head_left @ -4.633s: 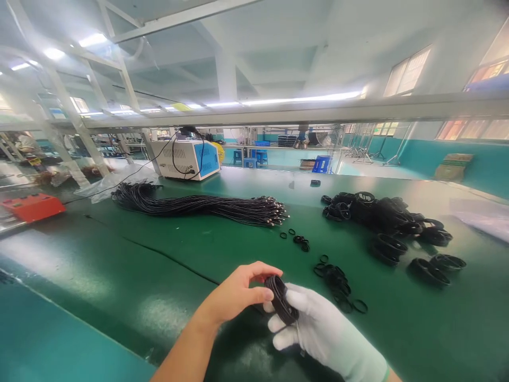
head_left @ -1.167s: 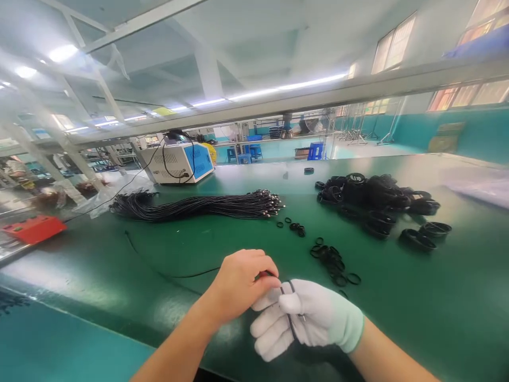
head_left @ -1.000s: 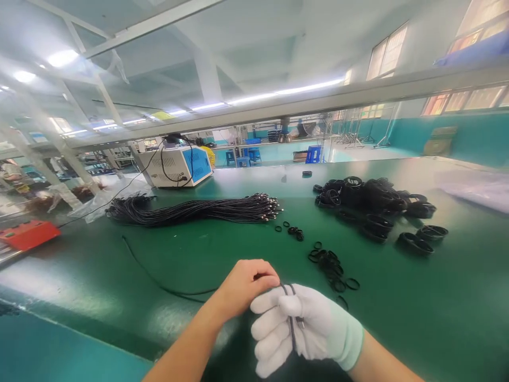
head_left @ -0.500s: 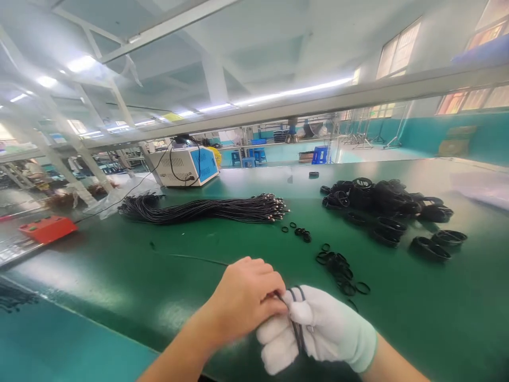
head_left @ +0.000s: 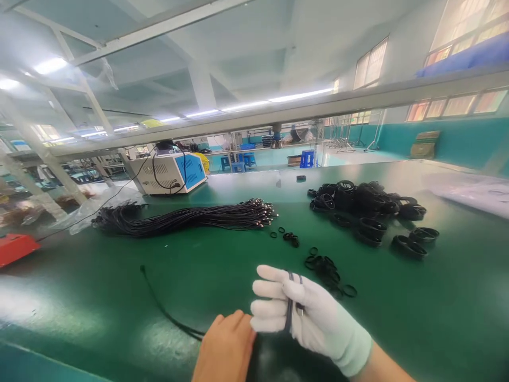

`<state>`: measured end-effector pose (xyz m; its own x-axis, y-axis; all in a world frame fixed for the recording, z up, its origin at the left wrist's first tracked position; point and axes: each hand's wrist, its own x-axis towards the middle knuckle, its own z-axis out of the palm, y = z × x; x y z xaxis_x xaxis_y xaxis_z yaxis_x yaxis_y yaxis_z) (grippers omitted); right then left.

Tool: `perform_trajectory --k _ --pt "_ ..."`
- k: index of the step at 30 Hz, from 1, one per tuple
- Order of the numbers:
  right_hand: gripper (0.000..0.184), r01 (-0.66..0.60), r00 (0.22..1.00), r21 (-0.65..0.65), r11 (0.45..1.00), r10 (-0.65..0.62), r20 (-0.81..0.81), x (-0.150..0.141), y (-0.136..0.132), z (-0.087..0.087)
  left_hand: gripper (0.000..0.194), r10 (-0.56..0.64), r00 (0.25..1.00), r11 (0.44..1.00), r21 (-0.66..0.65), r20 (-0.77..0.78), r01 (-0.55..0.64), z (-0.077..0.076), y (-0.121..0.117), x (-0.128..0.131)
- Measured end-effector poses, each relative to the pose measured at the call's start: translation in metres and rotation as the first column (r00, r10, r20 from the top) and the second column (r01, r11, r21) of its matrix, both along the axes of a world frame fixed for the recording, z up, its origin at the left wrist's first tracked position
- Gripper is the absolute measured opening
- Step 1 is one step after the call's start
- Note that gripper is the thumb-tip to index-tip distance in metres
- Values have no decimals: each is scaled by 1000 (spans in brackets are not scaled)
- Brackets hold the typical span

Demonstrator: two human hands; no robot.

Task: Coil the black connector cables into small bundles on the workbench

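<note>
My bare left hand [head_left: 227, 345] is closed at the front of the bench, its fingertips partly hidden. From under it a black cable [head_left: 170, 319] curves out to the left over the green top. My right hand [head_left: 314, 318] wears a white glove and is turned palm inward. Dark loops, apparently of the same cable, run across its fingers, with the thumb bent over them. A small shiny tip shows at the palm. Just beyond the glove lies a loose cluster of thin black rings [head_left: 324, 268].
A bundle of black cables [head_left: 191, 218] with metal tips lies across the bench [head_left: 222, 270]. Thicker black bands [head_left: 358, 204] are heaped at right. A white and blue machine [head_left: 170, 172] stands behind, a red box [head_left: 16, 248] at far left, clear plastic [head_left: 469, 191] at far right.
My left hand has moved down and away from the right glove, drawing the cable nearer the front. The gloved fingers have straightened, and the view has shifted rightward.
</note>
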<state>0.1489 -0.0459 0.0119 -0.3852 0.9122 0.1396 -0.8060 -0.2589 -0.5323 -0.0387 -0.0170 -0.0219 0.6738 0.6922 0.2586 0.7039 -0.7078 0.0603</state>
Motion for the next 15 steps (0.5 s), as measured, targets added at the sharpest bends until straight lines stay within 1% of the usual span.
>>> perform_trajectory --k 1,2,3,4,5,6,7,9,10,11,12,13,14,15 --pt "28 21 1000 -4 1000 -21 -4 0 0 -1 24 -46 999 997 70 -10 46 -1 -8 2" --pt "26 38 999 -13 999 -38 9 0 0 -2 23 -91 996 987 133 0 91 1 -16 5" --pt "26 52 998 -23 998 -51 39 -1 -2 -5 23 -136 991 975 179 19 130 6 -21 8" --pt "28 47 996 -32 998 -45 81 -3 -3 -8 22 -169 985 967 201 41 157 16 -24 10" --pt "30 15 992 -36 999 -11 126 -4 -6 -11 21 -188 980 965 200 64 172 28 -24 12" --pt "32 -42 986 -35 999 47 158 -5 -8 -14 19 -202 976 968 167 81 186 42 -21 13" --pt "32 -119 977 -35 992 124 171 -7 -11 -17 16 -213 972 974 103 94 204 56 -17 14" --pt "34 -282 947 -37 959 284 150 -9 -14 -22 11 -219 963 967 -95 159 236 80 -4 13" --pt "34 -348 929 -46 936 351 120 -11 -15 -24 10 -201 955 943 -220 220 249 87 3 14" --pt "34 -401 911 -59 914 405 80 -13 -16 -25 8 -164 943 894 -359 291 267 89 9 14" --pt "32 -449 891 -70 891 452 36 -14 -16 -26 7 -107 926 820 -494 361 288 88 15 16" --pt "30 -488 872 -73 870 489 -2 -17 -16 -25 8 -40 905 734 -602 424 314 83 20 17" --pt "29 -502 865 -65 862 501 -31 -19 -16 -23 8 23 881 656 -672 473 344 75 24 19" --pt "29 -488 873 -30 872 487 -28 -20 -16 -21 10 73 857 607 -705 509 367 66 26 20"
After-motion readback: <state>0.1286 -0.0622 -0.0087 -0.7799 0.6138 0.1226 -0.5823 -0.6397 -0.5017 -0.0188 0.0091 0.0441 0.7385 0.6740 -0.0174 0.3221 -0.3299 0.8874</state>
